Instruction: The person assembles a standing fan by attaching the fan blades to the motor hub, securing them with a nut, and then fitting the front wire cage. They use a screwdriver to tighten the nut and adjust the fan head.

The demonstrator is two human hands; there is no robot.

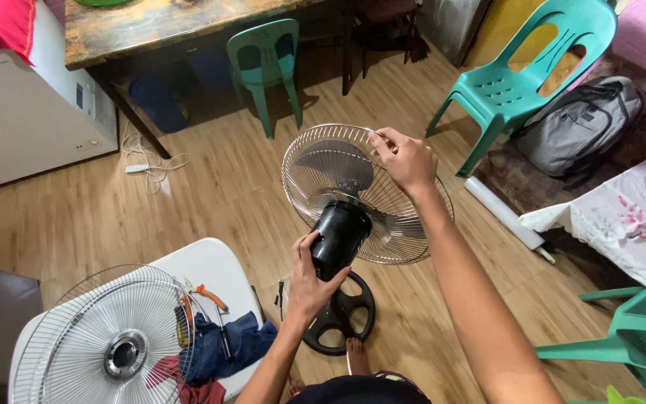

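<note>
A black stand fan stands on the wooden floor in front of me. Its black motor housing (342, 233) is gripped from the left by my left hand (309, 278). My right hand (405, 158) pinches the top rim of the fan's rear wire grille (315, 168). Grey blades (334, 161) show inside the grille. The round black base (345, 314) sits by my bare foot (357, 355).
A detached front wire grille (106, 340) lies on a white table (207, 265) at lower left with blue cloth (226, 344) and orange-handled pliers (209, 295). Green plastic chairs (532, 71) stand behind and right. A grey backpack (581, 123) and white cabinet (24, 105) are nearby.
</note>
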